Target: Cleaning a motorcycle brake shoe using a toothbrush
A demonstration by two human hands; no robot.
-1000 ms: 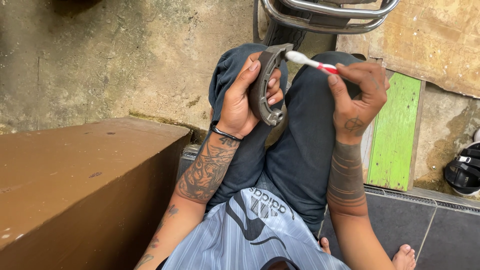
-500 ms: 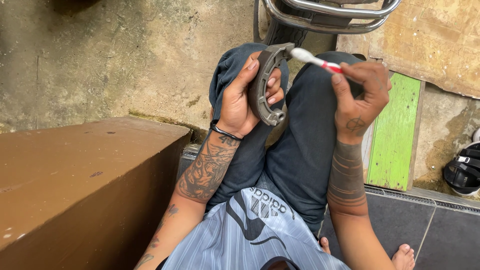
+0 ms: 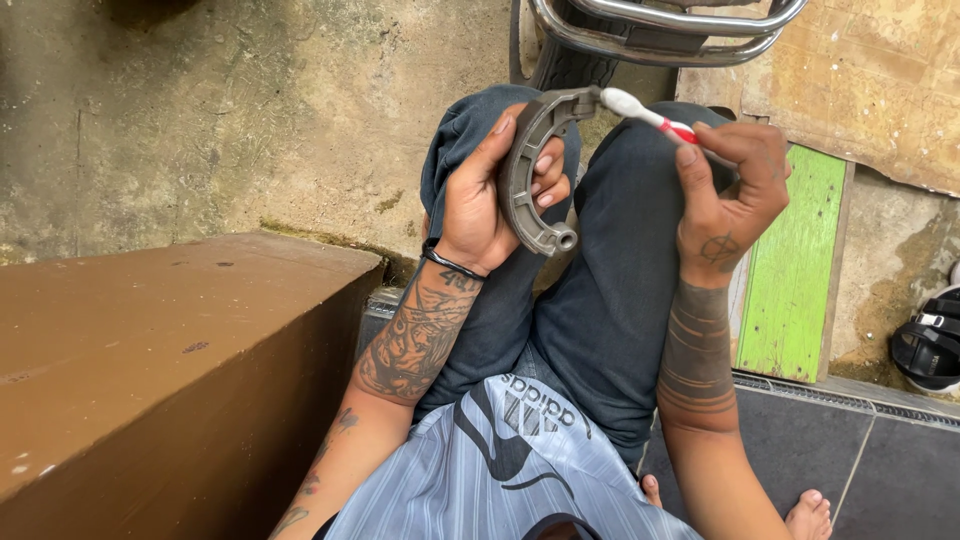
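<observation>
Above the knees: the left hand and right hand meet over the person's lap, both raised in front of dark blue jeans.
Left hand: closed around a curved grey metal brake shoe, thumb along the outer arc, fingertips curled over the inner edge; a black band sits at the wrist.
Brake shoe: held roughly upright, its arc bowing to the left, a round eyelet at the lower end and the upper end pointing toward the right hand.
Right hand: pinched on the handle of a red and white toothbrush, fingers folded around it.
Toothbrush: angled up and to the left, its white head touching the upper tip of the brake shoe; whether the bristles face the metal is hard to tell from here.
Left of the legs: a brown ledge, its flat top near the left forearm.
Behind the hands: a black tyre under chrome tubing, against a stained concrete wall.
Right side: a green board leaning upright, a black sandal well beyond it.
Bottom edge: a striped grey shirt and bare toes on dark tiles.
</observation>
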